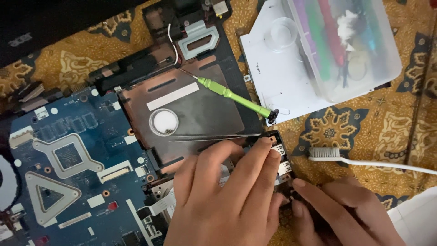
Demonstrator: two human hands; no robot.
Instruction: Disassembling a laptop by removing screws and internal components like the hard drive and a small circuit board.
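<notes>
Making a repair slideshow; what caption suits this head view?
Both hands, left hand and right hand, press the opened laptop's port edge; green screwdriver rests nearby.

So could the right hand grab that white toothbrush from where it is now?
Probably yes. The toothbrush lies on the patterned cloth just above the right hand, with nothing between them; the hand would have to leave the laptop's edge.

Both hands, left (pixel 227 196) and right (pixel 339 212), pressing laptop chassis (pixel 200 109) corner; green screwdriver (pixel 232 96) lying above.
</notes>
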